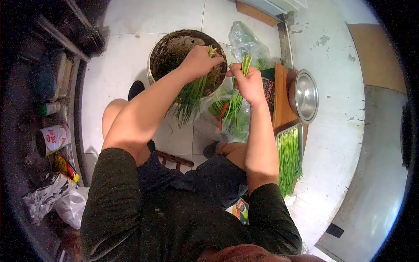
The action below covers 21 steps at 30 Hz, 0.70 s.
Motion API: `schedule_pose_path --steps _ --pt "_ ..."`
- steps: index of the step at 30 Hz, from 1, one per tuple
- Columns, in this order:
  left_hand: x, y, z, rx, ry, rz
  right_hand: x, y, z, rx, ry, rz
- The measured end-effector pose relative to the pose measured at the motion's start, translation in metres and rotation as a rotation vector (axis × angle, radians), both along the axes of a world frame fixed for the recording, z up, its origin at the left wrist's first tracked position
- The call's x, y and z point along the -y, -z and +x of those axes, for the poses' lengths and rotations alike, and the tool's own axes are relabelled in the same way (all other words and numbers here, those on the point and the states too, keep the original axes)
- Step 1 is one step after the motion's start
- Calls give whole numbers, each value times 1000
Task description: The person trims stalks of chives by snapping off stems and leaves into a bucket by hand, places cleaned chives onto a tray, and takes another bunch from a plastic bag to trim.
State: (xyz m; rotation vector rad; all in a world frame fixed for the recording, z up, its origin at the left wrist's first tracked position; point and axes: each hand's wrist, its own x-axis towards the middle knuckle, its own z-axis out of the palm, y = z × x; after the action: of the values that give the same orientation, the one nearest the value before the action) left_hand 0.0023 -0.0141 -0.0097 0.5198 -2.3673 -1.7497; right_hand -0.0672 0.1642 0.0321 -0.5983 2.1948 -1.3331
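Note:
My left hand (pixel 201 62) is closed round a bunch of garlic chives (pixel 192 99). Their pale ends poke out above the fingers, and the green leaves hang down past the rim of a round bucket (pixel 150 72) with a dirty, stained inside. Just to its right, my right hand (pixel 248 84) grips a smaller bunch of chives (pixel 236 107), stalk ends up, thumb and fingertips pinched near a single stalk at its left side. Below the right hand lies an open clear plastic bag (pixel 205 124) with more greens and something red in it.
At the right, a tray of neatly laid chives (pixel 289 153) sits beside a steel bowl (pixel 305 96) on a wooden box (pixel 281 94). Another bag of greens (pixel 246 39) lies behind. Cans (pixel 56 137) and plastic bags (pixel 72 203) line the left. A wooden stool (pixel 174 159) shows below.

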Motion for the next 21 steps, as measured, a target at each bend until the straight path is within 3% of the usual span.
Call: schedule_pose_path --steps 5,8,11,17,21 --pt "1 -13 2 194 54 -198 -1 -2 2 -17 1 25" --pt "-3 7 -3 170 19 -324 -3 1 -2 -29 -16 61" --pt "-4 10 2 111 70 -305 -3 -1 -1 -57 -29 100" --pt "-1 -4 0 273 126 -354 -3 5 -4 -88 -23 68" --pt "-4 12 -1 122 28 -304 -2 5 -3 -130 -13 38"
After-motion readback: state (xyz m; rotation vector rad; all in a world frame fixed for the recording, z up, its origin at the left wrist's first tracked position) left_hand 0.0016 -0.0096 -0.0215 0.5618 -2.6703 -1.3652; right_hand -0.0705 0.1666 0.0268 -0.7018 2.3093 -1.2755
